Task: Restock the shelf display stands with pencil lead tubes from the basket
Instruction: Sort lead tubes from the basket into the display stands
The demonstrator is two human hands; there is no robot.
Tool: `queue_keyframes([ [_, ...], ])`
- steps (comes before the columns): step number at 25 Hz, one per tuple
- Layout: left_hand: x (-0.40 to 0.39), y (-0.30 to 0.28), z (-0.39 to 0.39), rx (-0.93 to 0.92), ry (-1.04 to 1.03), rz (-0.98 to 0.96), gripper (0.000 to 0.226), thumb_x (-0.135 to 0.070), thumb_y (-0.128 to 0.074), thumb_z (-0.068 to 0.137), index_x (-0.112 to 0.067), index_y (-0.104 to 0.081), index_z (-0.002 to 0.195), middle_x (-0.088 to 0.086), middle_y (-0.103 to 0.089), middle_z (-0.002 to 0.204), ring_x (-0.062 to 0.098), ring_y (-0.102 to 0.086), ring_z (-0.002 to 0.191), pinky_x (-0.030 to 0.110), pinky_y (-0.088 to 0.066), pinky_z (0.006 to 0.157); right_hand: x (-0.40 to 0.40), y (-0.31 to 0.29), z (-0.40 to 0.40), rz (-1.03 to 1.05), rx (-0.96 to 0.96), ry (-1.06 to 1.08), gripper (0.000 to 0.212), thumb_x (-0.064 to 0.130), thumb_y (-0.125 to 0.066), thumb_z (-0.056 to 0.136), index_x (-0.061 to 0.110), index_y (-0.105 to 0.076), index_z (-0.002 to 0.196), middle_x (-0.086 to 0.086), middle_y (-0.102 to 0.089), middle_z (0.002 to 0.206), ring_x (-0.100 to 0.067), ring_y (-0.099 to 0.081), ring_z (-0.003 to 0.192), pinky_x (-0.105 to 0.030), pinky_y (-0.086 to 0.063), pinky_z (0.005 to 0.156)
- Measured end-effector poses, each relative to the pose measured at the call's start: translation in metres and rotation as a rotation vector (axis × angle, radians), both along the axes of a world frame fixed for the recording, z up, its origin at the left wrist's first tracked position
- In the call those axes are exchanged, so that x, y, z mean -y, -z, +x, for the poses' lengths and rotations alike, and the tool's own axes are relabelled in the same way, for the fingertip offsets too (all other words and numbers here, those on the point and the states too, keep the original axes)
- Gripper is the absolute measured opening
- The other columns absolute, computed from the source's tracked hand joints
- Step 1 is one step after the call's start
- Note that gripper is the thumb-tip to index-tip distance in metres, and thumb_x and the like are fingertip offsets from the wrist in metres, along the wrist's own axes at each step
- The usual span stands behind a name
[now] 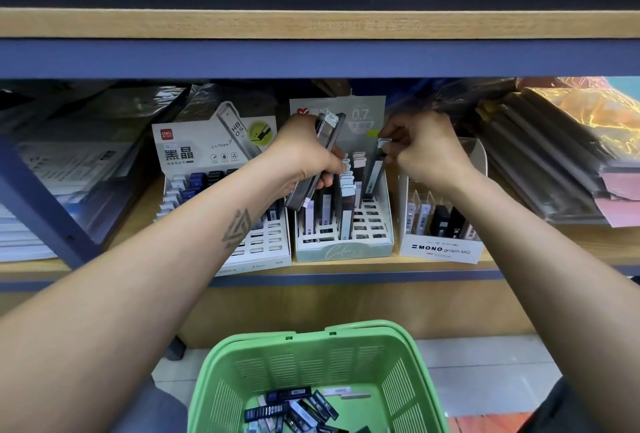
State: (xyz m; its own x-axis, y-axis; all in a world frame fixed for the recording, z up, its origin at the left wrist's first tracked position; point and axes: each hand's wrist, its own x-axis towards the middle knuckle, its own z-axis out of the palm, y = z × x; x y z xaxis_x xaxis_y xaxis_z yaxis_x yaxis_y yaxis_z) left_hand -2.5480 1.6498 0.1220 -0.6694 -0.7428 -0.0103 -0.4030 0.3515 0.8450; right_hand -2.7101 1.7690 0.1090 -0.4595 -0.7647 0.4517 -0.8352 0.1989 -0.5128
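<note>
My left hand point(304, 152) grips a bundle of dark pencil lead tubes point(320, 159), held slanted over the middle pale green display stand point(343, 249). My right hand point(426, 152) pinches the top of a single dark lead tube point(375, 169), which stands nearly upright with its lower end in the back right of that stand. Several tubes stand in the stand's slots. A green plastic basket point(311, 363) sits on the floor below, with several loose lead tubes point(294, 408) lying in its bottom.
A white Deli stand point(263, 252) with lead tubes sits left of the middle one, partly hidden by my left forearm. A white MONO stand point(440, 249) stands on the right. Wrapped stationery packs fill both shelf ends. The upper shelf edge point(318, 58) hangs low overhead.
</note>
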Motion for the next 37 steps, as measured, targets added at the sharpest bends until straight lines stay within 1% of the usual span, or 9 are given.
queue_keyframes([
  [7,0.002,0.001,-0.001,0.004,0.004,-0.004,0.029,0.004,-0.080,0.078,0.008,-0.068,0.103,0.027,-0.074,0.085,0.021,-0.063,0.053,0.036,-0.058,0.061,0.001,-0.006,-0.003,0.079,0.054,-0.031,0.035,0.002,-0.074,0.085,0.033,-0.062,0.073,0.009,-0.068,0.078,-0.011,-0.071,0.073,-0.028,-0.059,0.069],
  [11,0.003,0.002,-0.002,0.000,0.007,-0.006,0.027,0.004,-0.080,0.078,0.008,-0.068,0.102,0.026,-0.074,0.083,0.020,-0.062,0.051,0.034,-0.057,0.058,0.006,0.006,-0.004,0.105,0.019,-0.009,0.016,0.007,-0.071,0.090,0.023,-0.075,0.092,0.000,-0.073,0.094,-0.014,-0.070,0.084,-0.033,-0.059,0.083],
  [14,0.003,0.003,-0.003,0.004,0.012,-0.007,0.026,0.004,-0.080,0.077,0.006,-0.068,0.101,0.025,-0.074,0.082,0.019,-0.062,0.049,0.034,-0.057,0.057,0.012,0.013,-0.003,0.130,-0.129,0.008,0.020,0.005,-0.066,0.092,0.014,-0.079,0.104,-0.005,-0.073,0.111,-0.021,-0.066,0.101,-0.036,-0.055,0.093],
  [19,0.004,0.002,-0.002,-0.009,0.013,0.003,0.028,0.005,-0.080,0.077,0.007,-0.068,0.102,0.023,-0.074,0.081,0.017,-0.062,0.046,0.030,-0.056,0.051,0.013,0.014,-0.001,0.175,-0.217,0.037,0.028,0.003,-0.063,0.089,0.018,-0.078,0.108,-0.002,-0.070,0.120,-0.025,-0.064,0.109,-0.040,-0.055,0.093],
  [23,0.004,0.000,0.000,-0.073,0.024,0.038,0.026,0.001,-0.084,0.076,0.004,-0.069,0.097,0.015,-0.074,0.071,0.016,-0.061,0.045,0.027,-0.053,0.047,0.010,0.011,0.004,0.221,-0.253,0.052,0.036,0.009,-0.061,0.093,0.021,-0.070,0.125,-0.004,-0.064,0.128,-0.025,-0.063,0.109,-0.032,-0.053,0.089],
  [25,0.002,-0.001,0.005,-0.140,0.057,0.086,0.025,-0.005,-0.088,0.074,-0.003,-0.069,0.091,0.003,-0.073,0.062,0.013,-0.061,0.044,0.024,-0.052,0.045,0.011,0.000,0.012,0.090,-0.072,0.007,0.034,0.016,-0.062,0.095,0.025,-0.068,0.127,-0.002,-0.068,0.121,-0.014,-0.065,0.097,-0.024,-0.051,0.082],
  [29,-0.002,-0.005,0.020,-0.167,0.200,0.230,0.030,-0.015,-0.090,0.073,-0.004,-0.071,0.094,0.002,-0.075,0.072,0.014,-0.061,0.050,0.023,-0.052,0.046,0.017,-0.023,0.043,-0.204,0.701,-0.299,0.012,0.024,-0.072,0.090,0.021,-0.073,0.103,-0.001,-0.076,0.087,-0.016,-0.069,0.070,-0.029,-0.055,0.064],
  [32,-0.003,-0.006,0.032,-0.139,0.261,0.296,0.028,-0.019,-0.088,0.077,-0.003,-0.070,0.092,0.010,-0.069,0.074,0.018,-0.063,0.055,0.026,-0.054,0.050,0.021,-0.021,0.057,-0.188,0.906,-0.375,0.017,0.005,-0.075,0.087,0.007,-0.073,0.104,-0.007,-0.075,0.082,-0.016,-0.068,0.067,-0.030,-0.055,0.065],
  [37,-0.003,-0.011,0.052,-0.214,0.272,0.496,0.028,-0.028,-0.069,0.094,-0.002,-0.062,0.100,0.013,-0.071,0.070,0.023,-0.072,0.062,0.029,-0.060,0.055,0.023,-0.021,0.057,-0.184,1.090,-0.408,0.020,-0.007,-0.066,0.087,0.005,-0.076,0.100,-0.012,-0.078,0.095,-0.021,-0.074,0.088,-0.026,-0.058,0.072],
])
